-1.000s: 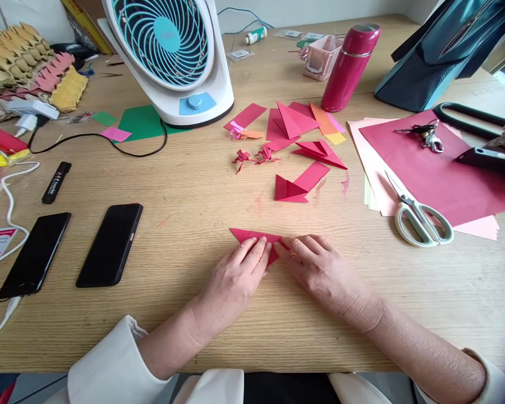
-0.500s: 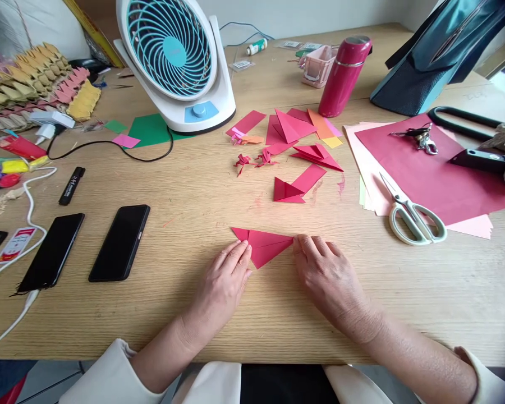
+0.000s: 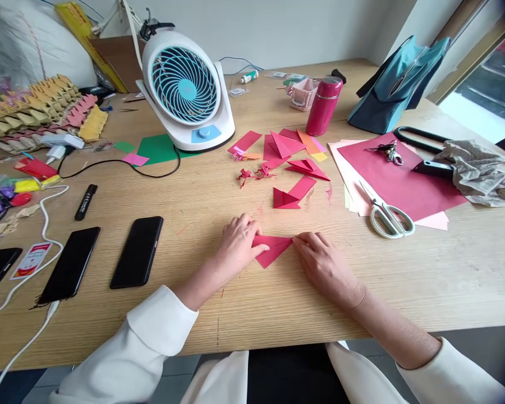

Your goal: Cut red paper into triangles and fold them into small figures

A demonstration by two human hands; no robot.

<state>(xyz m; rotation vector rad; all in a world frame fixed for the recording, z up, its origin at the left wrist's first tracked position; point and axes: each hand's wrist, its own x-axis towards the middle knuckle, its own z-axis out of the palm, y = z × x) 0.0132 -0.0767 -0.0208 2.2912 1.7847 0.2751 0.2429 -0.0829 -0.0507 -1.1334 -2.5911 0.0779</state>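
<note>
"Where is the folded red paper (image 3: pixel 274 252)?"

"Just below the center of the frame, over the wooden table (image 3: pixel 244 314), between a person's two hands."

"And the fingers?"

"The left hand (image 3: pixel 239 241) grips its left end, thumb across the face; the right hand (image 3: pixel 322 264) pinches the pointed right tip. The lower corner juts toward the frame's bottom, clear of both."

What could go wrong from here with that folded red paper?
The folded red paper could shift, skewing a crease, if the left hand with its thumb across it or the right hand at its pointed corner slips. The fan stands behind loose paper pieces; if it is running, which I cannot tell, they might scatter.
</note>
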